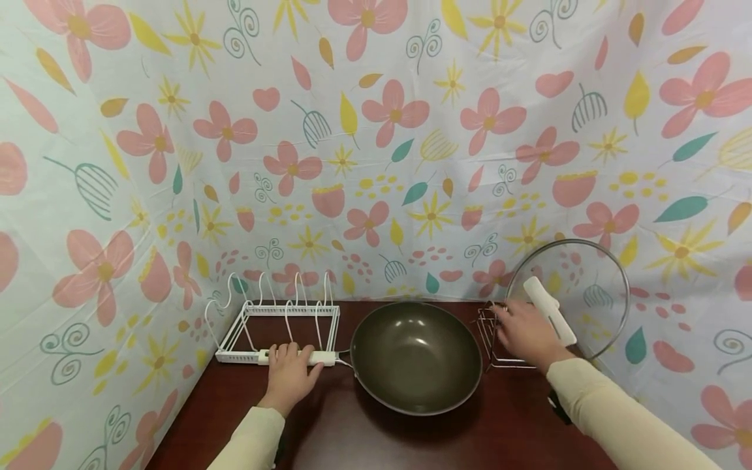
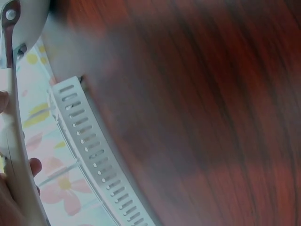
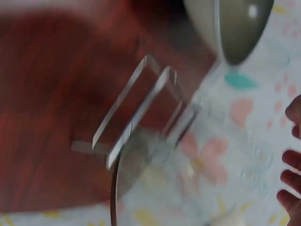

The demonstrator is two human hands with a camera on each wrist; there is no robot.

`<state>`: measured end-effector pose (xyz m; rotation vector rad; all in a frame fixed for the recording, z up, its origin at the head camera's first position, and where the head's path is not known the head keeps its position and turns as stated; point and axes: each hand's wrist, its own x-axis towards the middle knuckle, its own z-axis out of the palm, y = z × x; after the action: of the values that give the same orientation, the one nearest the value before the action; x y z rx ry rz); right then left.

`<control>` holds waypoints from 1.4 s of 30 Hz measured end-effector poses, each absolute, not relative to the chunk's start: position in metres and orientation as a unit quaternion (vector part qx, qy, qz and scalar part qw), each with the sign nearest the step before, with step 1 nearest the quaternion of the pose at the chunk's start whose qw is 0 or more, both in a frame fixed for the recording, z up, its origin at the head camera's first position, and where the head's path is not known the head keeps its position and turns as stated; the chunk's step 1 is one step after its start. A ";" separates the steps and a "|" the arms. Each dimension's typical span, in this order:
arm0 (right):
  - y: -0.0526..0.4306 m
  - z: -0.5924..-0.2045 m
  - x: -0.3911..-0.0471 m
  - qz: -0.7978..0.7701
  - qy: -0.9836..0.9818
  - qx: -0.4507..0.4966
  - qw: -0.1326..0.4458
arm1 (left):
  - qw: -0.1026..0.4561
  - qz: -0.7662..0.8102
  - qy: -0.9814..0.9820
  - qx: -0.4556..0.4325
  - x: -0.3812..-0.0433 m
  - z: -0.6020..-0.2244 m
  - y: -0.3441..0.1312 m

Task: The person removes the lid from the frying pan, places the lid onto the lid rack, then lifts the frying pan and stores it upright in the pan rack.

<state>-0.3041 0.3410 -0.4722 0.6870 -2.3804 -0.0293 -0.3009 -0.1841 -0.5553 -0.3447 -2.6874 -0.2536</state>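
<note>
A dark-coated wok sits mid-table, its cream handle pointing left. My left hand grips that handle; in the left wrist view, fingertips show past the far side of the handle. On the right, a round glass lid stands upright in a metal wire stand. My right hand hovers beside the lid's white handle, overlapping it in the head view. The right wrist view shows its fingers loosely bent and apart, with nothing between them.
A white wire rack with several curved dividers stands at the left, close behind the wok handle. Flower-patterned curtains border the dark red wooden table at its back and sides.
</note>
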 end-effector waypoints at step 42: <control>0.191 -0.579 -0.241 0.128 -0.857 0.405 0.293 | 0.178 -0.050 -0.979 -0.086 -0.310 -0.543 -0.194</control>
<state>-0.2406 0.1915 -0.5793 1.0783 -2.2817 0.3407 -0.3102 -0.1940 -0.5429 -0.2437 -2.7686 -0.1404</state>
